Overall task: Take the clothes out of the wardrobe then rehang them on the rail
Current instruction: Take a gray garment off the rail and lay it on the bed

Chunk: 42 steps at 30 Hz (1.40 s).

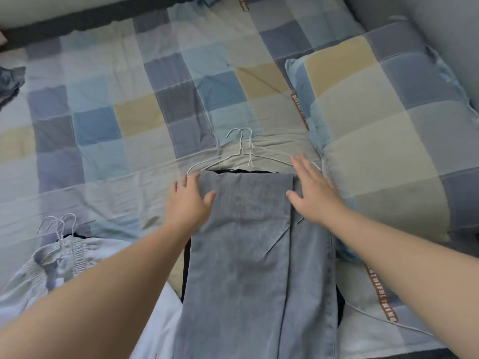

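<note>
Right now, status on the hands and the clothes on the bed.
Hands open: left hand on grey trousers, top corner; right hand at their right edge. Trousers on wire hangers, flat on bed. Pillow beside, not blocking.

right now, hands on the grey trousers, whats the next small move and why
Probably slide the right hand forward and grip the white wire hangers by their hooks. Both it and the left hand lie open at the top corners of the grey trousers, which lie flat on the bed with the hooks poking out, ungripped.
</note>
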Each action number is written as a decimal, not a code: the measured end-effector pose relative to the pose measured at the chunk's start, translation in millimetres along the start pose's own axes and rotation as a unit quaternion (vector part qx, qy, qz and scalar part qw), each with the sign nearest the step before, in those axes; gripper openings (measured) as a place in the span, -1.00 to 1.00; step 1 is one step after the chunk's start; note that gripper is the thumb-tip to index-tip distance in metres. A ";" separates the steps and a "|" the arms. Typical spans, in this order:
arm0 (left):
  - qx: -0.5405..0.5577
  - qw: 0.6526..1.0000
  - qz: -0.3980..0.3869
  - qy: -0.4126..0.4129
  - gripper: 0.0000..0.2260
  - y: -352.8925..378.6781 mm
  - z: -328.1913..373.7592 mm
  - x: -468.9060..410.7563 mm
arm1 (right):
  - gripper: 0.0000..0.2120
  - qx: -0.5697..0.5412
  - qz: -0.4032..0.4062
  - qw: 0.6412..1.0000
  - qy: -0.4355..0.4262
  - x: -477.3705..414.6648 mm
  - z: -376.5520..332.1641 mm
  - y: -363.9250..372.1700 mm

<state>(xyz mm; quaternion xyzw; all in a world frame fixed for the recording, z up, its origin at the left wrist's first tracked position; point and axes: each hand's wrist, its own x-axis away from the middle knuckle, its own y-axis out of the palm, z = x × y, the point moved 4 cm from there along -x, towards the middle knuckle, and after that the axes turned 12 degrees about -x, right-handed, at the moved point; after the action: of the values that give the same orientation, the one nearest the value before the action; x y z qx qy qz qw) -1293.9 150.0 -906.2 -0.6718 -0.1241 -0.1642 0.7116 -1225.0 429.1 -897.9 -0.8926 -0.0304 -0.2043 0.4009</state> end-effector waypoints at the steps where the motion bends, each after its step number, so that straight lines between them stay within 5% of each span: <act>1: -0.020 1.000 -0.012 0.003 -0.42 2.4 -2.0 14.0 | -0.22 0.003 -0.004 1.000 -0.001 12.0 -4.1 3.5; 16: -0.061 0.986 -0.017 0.157 -0.34 -100.5 -50.3 231.1 | -0.27 0.076 0.033 0.995 0.060 243.2 -145.2 -29.3; 26: -0.011 0.967 -0.017 0.254 -0.35 -184.6 -104.7 321.6 | -0.30 0.056 0.184 0.966 0.171 404.5 -231.7 -21.3; 36: -0.077 0.890 0.011 0.449 -0.31 -206.3 -75.5 401.7 | -0.29 0.056 0.329 0.907 0.258 543.4 -260.3 2.3; 42: -0.091 0.812 0.013 0.576 -0.31 -187.6 -22.8 464.7 | -0.29 0.024 0.398 0.842 0.364 637.0 -247.5 15.9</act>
<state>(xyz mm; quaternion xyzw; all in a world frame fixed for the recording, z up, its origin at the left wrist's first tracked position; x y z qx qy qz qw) -944.6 88.0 -551.4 -0.5177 0.3327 -0.5227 0.5900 -723.1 168.4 -514.0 -0.6790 0.4710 -0.3365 0.4515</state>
